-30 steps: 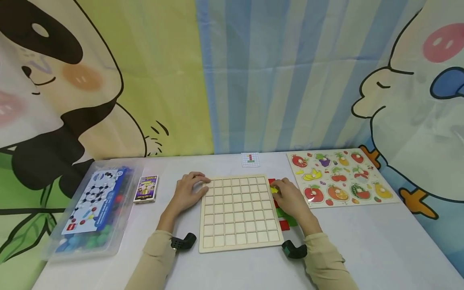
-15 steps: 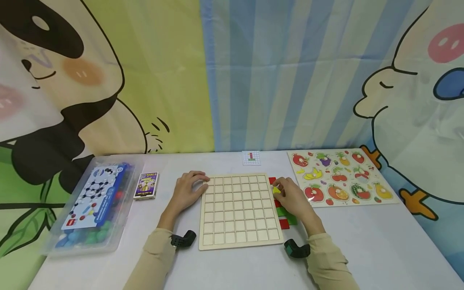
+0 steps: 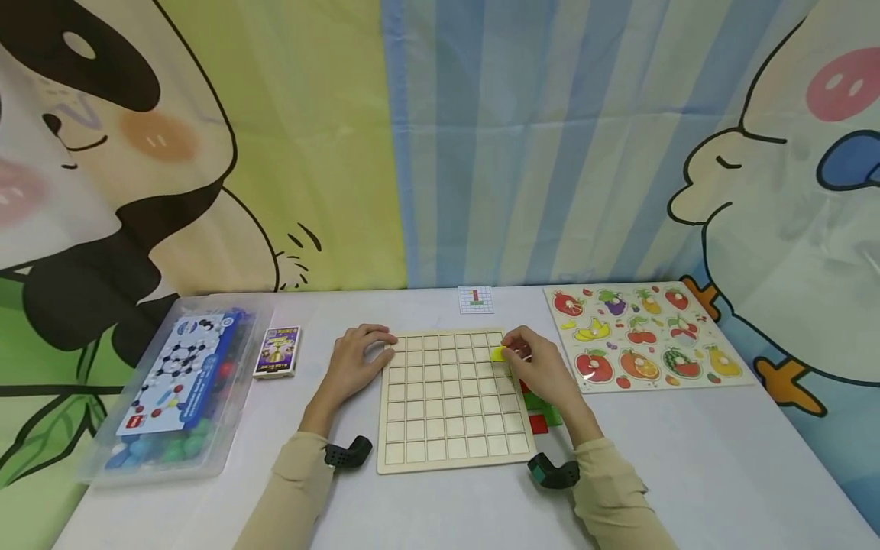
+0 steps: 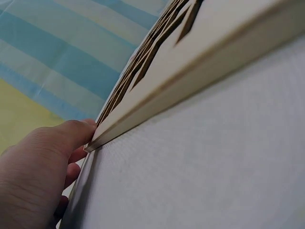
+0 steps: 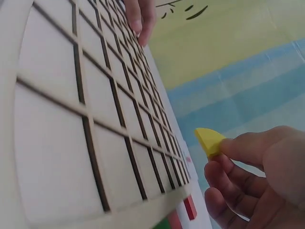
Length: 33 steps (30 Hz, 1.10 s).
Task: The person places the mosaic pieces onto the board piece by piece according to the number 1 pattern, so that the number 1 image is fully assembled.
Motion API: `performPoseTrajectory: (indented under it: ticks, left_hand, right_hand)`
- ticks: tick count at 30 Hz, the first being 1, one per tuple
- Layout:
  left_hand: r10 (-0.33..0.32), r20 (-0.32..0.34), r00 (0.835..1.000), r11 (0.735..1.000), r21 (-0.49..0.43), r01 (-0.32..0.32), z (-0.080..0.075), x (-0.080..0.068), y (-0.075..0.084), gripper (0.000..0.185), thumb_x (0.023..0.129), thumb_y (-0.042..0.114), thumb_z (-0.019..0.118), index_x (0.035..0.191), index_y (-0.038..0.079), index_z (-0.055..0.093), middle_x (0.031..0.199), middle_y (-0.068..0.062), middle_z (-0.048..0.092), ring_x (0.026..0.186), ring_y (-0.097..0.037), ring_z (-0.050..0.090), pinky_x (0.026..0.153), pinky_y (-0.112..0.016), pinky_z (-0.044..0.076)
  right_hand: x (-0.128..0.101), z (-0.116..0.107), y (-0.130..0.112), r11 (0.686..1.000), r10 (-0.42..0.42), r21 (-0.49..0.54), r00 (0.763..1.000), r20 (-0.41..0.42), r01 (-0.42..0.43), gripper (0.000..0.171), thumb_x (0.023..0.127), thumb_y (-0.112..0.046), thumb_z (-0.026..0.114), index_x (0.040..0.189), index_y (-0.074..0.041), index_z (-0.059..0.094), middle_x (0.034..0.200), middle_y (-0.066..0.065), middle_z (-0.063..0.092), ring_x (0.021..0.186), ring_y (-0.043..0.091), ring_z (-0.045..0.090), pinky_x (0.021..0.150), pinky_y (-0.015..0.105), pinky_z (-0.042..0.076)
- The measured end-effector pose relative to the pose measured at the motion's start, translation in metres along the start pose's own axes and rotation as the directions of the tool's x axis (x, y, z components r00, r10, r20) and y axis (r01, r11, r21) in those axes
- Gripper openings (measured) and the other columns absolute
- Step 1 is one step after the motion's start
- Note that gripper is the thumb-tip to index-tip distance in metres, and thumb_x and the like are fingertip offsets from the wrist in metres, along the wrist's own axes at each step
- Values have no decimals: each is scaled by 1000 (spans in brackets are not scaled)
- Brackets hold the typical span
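A wooden grid board (image 3: 454,397) lies flat on the white table. My left hand (image 3: 357,359) rests on its far left corner, fingers lying over the edge; the left wrist view shows the fingers (image 4: 57,143) against the board's edge (image 4: 190,71). My right hand (image 3: 532,365) pinches a small yellow piece (image 3: 498,353) just above the board's far right squares. The right wrist view shows the yellow piece (image 5: 208,141) held at the fingertips above the board (image 5: 71,119). Red and green pieces (image 3: 543,416) lie beside the board's right edge, partly hidden by my right hand.
A fruit peg puzzle (image 3: 639,336) lies at the right. A small pattern card (image 3: 476,299) sits beyond the board. A card box (image 3: 277,353) and a clear plastic box of coloured parts (image 3: 172,389) stand at the left. A printed curtain hangs behind the table.
My right hand has lifted the yellow piece from beside the board's right edge and carried it left over the far right squares. The left hand has stayed put.
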<state>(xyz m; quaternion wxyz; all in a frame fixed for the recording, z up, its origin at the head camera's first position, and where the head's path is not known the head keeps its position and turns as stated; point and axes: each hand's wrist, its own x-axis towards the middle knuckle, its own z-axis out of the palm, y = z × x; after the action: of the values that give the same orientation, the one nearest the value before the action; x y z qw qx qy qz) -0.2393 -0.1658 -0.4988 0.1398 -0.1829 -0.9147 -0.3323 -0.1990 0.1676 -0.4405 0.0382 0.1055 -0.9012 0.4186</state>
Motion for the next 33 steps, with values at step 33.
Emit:
performPoseTrajectory:
  ticks: [33]
  left_hand:
    - [-10, 14, 1000, 1000, -6, 10, 0, 0, -2, 19, 87, 30, 68, 104, 23, 70, 122, -1, 61, 111, -26, 53, 92, -50, 34]
  right_hand:
    - [47, 77, -53, 996, -66, -42, 978, 199, 75, 4, 92, -16, 60, 95, -14, 60, 89, -1, 65, 73, 10, 59, 69, 28, 47]
